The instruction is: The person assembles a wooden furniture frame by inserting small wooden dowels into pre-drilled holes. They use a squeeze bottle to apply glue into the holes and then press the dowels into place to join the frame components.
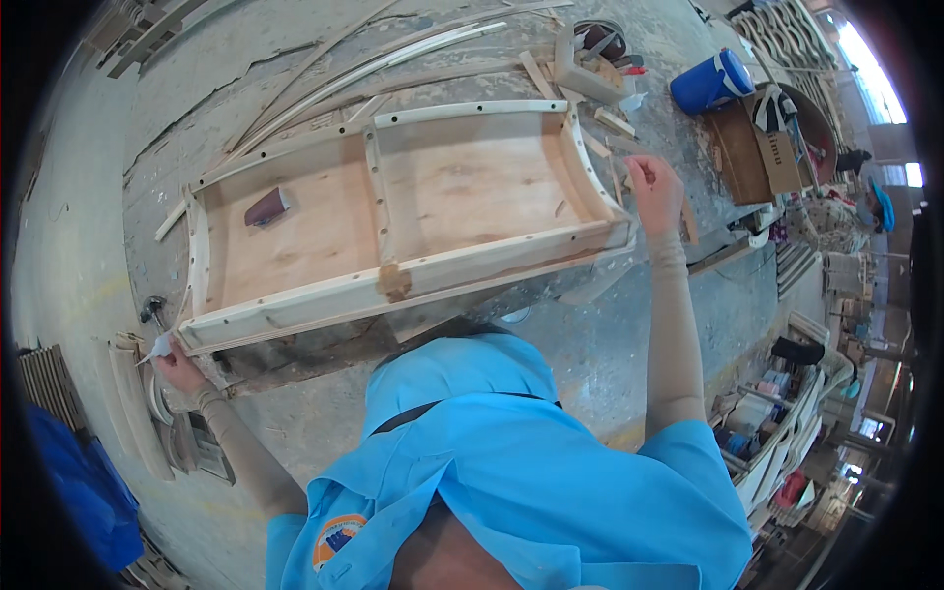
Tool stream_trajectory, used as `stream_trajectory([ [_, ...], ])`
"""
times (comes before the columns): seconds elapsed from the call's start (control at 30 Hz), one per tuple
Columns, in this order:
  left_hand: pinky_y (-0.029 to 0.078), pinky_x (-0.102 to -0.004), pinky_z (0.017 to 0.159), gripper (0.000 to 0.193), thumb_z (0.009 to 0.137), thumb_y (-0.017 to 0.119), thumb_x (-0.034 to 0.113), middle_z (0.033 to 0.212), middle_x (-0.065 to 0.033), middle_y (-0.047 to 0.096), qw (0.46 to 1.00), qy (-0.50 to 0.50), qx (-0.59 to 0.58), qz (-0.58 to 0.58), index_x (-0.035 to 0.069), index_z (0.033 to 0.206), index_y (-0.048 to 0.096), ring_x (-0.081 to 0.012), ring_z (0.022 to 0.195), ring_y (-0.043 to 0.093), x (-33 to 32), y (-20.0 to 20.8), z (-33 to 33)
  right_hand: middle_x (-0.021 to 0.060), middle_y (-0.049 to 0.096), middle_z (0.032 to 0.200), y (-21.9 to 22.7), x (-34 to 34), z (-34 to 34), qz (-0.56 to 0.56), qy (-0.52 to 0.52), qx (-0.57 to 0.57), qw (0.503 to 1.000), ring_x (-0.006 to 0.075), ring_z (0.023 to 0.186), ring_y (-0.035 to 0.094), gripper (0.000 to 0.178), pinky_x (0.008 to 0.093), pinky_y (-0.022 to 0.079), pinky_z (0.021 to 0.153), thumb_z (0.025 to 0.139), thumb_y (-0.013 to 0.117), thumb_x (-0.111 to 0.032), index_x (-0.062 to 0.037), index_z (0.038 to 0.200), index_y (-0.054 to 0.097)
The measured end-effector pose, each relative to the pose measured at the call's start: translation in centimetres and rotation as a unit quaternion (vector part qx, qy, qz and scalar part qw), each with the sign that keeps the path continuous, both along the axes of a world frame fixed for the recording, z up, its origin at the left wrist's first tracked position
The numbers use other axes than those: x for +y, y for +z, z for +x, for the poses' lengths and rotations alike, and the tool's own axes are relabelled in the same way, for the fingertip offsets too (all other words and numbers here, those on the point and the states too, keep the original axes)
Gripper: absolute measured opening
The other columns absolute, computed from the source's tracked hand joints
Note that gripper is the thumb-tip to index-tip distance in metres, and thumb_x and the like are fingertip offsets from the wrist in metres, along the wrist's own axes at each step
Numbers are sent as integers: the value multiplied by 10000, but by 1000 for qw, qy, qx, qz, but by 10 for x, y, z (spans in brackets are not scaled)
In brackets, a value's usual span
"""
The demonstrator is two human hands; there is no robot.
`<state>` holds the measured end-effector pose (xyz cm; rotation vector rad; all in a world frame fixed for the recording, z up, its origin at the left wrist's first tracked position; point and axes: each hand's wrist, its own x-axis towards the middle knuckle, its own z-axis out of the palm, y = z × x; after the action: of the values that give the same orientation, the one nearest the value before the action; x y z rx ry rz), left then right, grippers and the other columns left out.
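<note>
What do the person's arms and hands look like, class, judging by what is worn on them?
Both the left hand and right hand are gloveless. Close-fitting beige arm covers, wrinkled near the wrists, emerge from short, bright blue shirt sleeves.

The grey, stained floor (649, 29) carries long, thin wood strips (433, 42), a short wood block (615, 122), a blue jug (703, 86) and a brown cardboard box (737, 152). A wooden frame (472, 177) sits over the floor; whether its underside touches it directly is hidden.
</note>
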<state>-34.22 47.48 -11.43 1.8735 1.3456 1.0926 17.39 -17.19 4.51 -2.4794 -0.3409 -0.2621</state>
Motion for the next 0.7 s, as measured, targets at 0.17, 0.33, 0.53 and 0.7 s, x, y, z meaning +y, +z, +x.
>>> stream_trajectory([
  [0.17,486,-304,847,369,926,672,249,1052,-113,664,999,29,15,8,-32,1148,580,-175,943,622,-89,77,30,129,654,840,-42,-27,133,-140,47,-86,985,279,751,643,157,376,502,689,866,652,-203,-69,913,719],
  [0.33,492,-307,875,328,921,675,182,1068,-101,661,1000,6,-7,14,-29,1157,590,-175,970,625,-153,97,3,140,664,871,-85,4,252,-340,93,-135,926,303,829,661,159,399,518,730,863,589,-171,-91,895,723],
  [0.53,486,-268,868,308,915,671,115,1081,-64,650,999,21,-19,-15,-18,1181,591,-124,969,613,-237,115,17,110,676,917,-145,-15,370,-561,254,-228,754,263,893,656,171,368,539,754,854,560,-90,-97,949,702],
  [0.7,469,-223,828,362,904,679,95,1068,-35,633,996,60,-27,-55,-14,1233,573,-83,945,596,-309,145,32,235,680,934,-150,13,394,-478,224,-56,848,374,898,679,189,478,555,780,902,506,-73,2,900,680],
])
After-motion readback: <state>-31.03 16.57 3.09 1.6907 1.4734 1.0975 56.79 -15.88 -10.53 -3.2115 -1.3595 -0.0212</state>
